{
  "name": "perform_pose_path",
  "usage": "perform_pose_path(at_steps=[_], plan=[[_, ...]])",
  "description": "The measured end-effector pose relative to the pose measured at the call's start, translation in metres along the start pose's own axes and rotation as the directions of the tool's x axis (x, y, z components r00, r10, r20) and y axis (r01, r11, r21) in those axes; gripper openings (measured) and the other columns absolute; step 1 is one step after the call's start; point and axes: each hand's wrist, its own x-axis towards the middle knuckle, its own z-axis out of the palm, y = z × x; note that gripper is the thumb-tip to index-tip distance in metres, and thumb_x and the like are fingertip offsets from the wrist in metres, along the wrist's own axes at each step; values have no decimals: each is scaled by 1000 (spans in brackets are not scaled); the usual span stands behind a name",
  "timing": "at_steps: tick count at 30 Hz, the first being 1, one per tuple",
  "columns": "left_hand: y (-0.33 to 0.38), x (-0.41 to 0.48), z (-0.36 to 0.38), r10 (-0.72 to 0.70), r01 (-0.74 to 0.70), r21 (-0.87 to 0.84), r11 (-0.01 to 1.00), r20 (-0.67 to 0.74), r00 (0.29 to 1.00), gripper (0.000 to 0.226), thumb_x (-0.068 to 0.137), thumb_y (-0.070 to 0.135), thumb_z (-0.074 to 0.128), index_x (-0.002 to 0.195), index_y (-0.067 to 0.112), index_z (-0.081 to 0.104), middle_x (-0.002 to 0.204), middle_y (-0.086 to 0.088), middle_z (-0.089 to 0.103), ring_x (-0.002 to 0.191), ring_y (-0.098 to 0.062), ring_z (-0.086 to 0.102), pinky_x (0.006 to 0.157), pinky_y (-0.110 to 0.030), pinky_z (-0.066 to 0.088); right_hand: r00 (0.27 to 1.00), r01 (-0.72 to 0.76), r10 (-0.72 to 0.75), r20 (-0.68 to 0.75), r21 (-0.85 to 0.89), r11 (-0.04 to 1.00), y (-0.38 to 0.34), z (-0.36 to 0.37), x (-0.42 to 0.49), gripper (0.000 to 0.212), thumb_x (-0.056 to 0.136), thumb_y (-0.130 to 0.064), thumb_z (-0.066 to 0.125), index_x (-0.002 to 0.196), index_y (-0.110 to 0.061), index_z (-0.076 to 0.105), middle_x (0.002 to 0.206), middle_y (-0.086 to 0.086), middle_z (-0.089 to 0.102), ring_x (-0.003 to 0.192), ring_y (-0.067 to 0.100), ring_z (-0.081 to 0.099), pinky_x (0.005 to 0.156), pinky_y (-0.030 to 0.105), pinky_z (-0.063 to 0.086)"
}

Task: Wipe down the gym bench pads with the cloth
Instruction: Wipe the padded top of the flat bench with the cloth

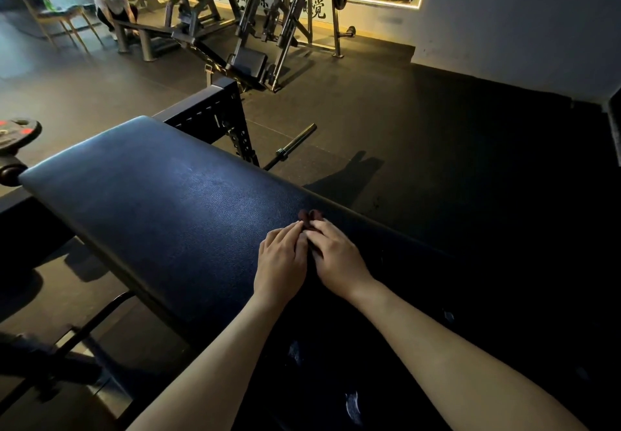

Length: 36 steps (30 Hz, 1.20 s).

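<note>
Both hands sit side by side on the dark padded gym bench pad (pixel 151 202), and the cloth (pixel 311 216), a small dark red bunch, lies right at their fingertips, poking out just past them near the pad's far edge. The left hand (pixel 281 262) lies flat with its 4 fingers straight and close together, their tips touching the near side of the cloth. The right hand (pixel 337 257) has raised knuckles and fingers bending down over the cloth; I cannot tell whether they pinch it or only press it to the pad. Beyond the fingertips, down on the rubber floor (pixel 386 101), lies the end of a barbell (pixel 295 143). Well off to the left of the fingers a weight plate (pixel 18 131) sits past the pad's end. Far ahead stand weight machines (pixel 262 10), a wooden chair (pixel 57 18), and another person (pixel 112 0) crouching by a low bench.
</note>
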Motion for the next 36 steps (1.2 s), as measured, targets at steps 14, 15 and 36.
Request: perform_pose_path(at_steps=[14, 15, 36], plan=[[-4, -22, -13, 32, -34, -47, 998, -37, 999, 55, 97, 40, 34, 133, 11, 64, 135, -4, 64, 124, -20, 49, 109, -21, 27, 999, -47, 47, -20, -7, 999, -22, 2, -20, 35, 99, -13, 52, 133, -6, 59, 142, 11, 52, 143, 30, 35, 119, 35, 25], [-5, -28, -16, 33, -35, -52, 998, -44, 998, 58, 96, 43, 31, 132, 11, 64, 135, -4, 64, 125, -19, 49, 108, -18, 25, 1000, -27, 27, 4, 12, 1000, -29, 4, -27, 35, 100, -13, 51, 133, -5, 59, 143, 10, 52, 143, 28, 35, 119, 29, 21], [-37, -78, -43, -95, 125, 130, 984, -217, 972, 51, 99, 41, 33, 134, 19, 63, 140, 5, 60, 129, -16, 44, 111, -40, 23, 997, -61, 63, 48, -42, 997, -42, 20, -15, 47, 103, -23, 46, 148, -11, 43, 154, 11, 33, 145, 32, 24, 121, 42, 20]])
